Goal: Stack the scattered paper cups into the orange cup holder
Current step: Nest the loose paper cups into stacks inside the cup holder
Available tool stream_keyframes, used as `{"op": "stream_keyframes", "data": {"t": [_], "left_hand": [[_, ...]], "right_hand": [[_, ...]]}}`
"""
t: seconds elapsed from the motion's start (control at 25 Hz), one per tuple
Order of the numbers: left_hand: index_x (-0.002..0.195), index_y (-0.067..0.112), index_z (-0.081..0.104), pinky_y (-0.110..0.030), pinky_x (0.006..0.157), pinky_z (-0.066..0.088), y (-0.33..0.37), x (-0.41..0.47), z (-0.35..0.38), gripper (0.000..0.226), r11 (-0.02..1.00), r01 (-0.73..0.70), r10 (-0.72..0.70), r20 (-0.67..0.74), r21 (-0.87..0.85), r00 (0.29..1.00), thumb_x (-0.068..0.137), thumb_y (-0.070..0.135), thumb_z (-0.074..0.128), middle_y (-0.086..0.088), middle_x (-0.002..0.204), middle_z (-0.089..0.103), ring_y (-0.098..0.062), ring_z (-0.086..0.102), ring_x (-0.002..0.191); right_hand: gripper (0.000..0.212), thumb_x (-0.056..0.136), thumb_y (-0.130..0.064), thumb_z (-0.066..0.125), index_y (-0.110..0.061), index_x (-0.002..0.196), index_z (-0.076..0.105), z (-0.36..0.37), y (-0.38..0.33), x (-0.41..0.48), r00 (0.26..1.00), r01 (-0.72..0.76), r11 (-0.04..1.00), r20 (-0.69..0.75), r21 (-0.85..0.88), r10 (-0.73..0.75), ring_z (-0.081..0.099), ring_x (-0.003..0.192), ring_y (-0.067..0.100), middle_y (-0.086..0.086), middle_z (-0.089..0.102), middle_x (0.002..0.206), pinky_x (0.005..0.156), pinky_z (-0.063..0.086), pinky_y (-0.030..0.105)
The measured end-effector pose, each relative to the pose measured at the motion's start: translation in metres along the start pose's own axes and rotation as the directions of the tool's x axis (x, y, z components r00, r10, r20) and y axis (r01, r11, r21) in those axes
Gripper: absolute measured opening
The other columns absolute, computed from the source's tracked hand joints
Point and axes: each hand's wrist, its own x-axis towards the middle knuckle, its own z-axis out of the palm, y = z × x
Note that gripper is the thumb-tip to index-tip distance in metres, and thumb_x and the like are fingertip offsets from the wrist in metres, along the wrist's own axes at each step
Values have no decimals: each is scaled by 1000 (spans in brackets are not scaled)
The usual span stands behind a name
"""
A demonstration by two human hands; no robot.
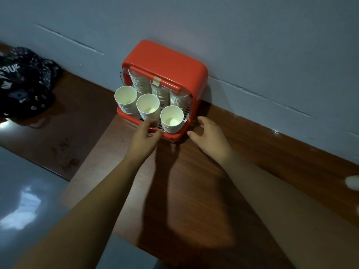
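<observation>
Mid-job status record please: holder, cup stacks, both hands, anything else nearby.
holder: orange cup holder, on the wooden table, back against the wall, front open
front row: three cup stacks, mouths up: left stack, middle stack, right stack
back row: taller stacks behind them
left hand: at the holder's front rim, fingers curled; grip unclear
right hand: fingers spread, beside the holder's right front corner, holding nothing
other: dark patterned cloth, far left

Domestic-looking room; wooden table [204, 191], grey wall [252, 35], glossy floor [23, 191], dark bag [25, 80]
</observation>
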Motion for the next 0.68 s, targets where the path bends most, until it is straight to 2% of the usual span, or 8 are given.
{"op": "stream_keyframes", "data": {"t": [0.08, 0.24, 0.36, 0.52, 0.68], "left_hand": [[111, 16, 63, -6, 71, 44, -2, -15, 4, 17, 1000, 3, -4, 55, 23, 999, 95, 22, 63, 3, 106, 66, 5, 61, 90], [109, 12, 65, -20, 71, 46, 8, -41, 37, 18, 983, -13, -26, 209, 184, 977, 92, 18, 63, -4, 104, 68, -17, 64, 93], [111, 9, 65, -26, 78, 42, 31, -61, 77, 22, 962, -68, -7, 273, 264, 962, 91, 18, 64, -5, 104, 66, -18, 62, 94], [108, 11, 64, -25, 79, 40, 78, -105, 149, 20, 941, -181, 60, 386, 286, 921, 93, 25, 64, -2, 105, 65, -16, 60, 93], [110, 11, 62, -29, 79, 44, 125, -158, 234, 24, 891, -340, 138, 535, 301, 834, 95, 30, 61, -2, 106, 62, -17, 59, 97]], "right_hand": [[66, 91, -42, 63, -19, 147, 38, -10, 24, -26, 997, -76, 993, 25, -93, 79, 43, 135, 17, 1, 42, 150, 107, 42, 34], [66, 92, -44, 60, -21, 149, 35, -40, 82, -95, 967, -253, 947, -36, -198, 251, 42, 135, 20, 1, 37, 152, 106, 44, 39], [67, 92, -48, 58, -21, 149, 34, -70, 125, -148, 941, -340, 914, -83, -223, 329, 39, 138, 20, 1, 36, 152, 108, 42, 42], [66, 92, -49, 56, -23, 148, 33, -133, 181, -228, 901, -427, 888, -171, -174, 400, 38, 137, 20, -1, 34, 153, 107, 42, 43], [65, 92, -44, 58, -15, 146, 38, -190, 245, -315, 852, -484, 867, -291, -117, 436, 35, 139, 23, 6, 36, 151, 112, 34, 41]]}}
